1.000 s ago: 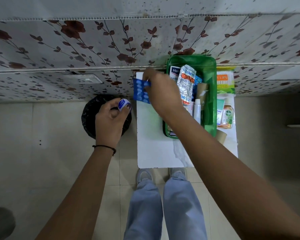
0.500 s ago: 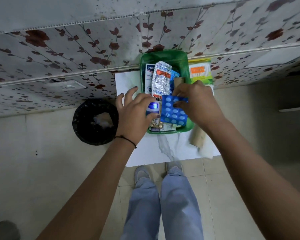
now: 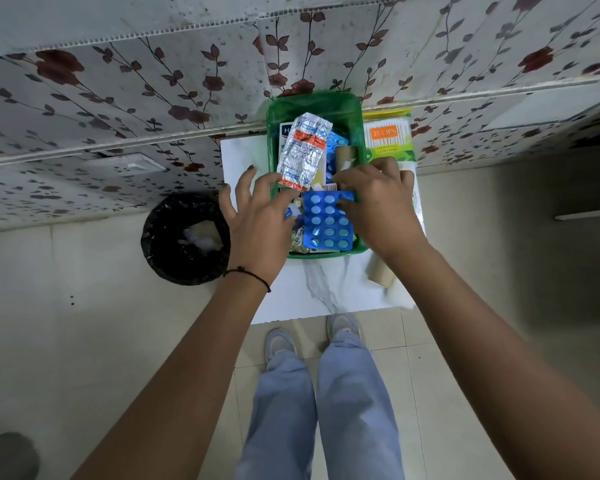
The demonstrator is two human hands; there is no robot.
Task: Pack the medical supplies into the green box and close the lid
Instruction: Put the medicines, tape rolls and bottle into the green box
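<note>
I am seeing the green box (image 3: 347,109) standing at the far edge of the white surface (image 3: 284,299), its lid open. My right hand (image 3: 381,206) is holding the blue blister pack (image 3: 328,221) in a pinching grip, over the near end of the box. My left hand (image 3: 257,216) is resting on the box's left rim, fingers spread wide, beside a silver pill strip (image 3: 303,150). A cotton swab pack (image 3: 388,138) is lying just beside the box, toward the far right corner.

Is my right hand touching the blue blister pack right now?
Touching. The head view shows the right hand's fingertips pressed on the far right corner of the blue blister pack, which lies in the green box.
</note>
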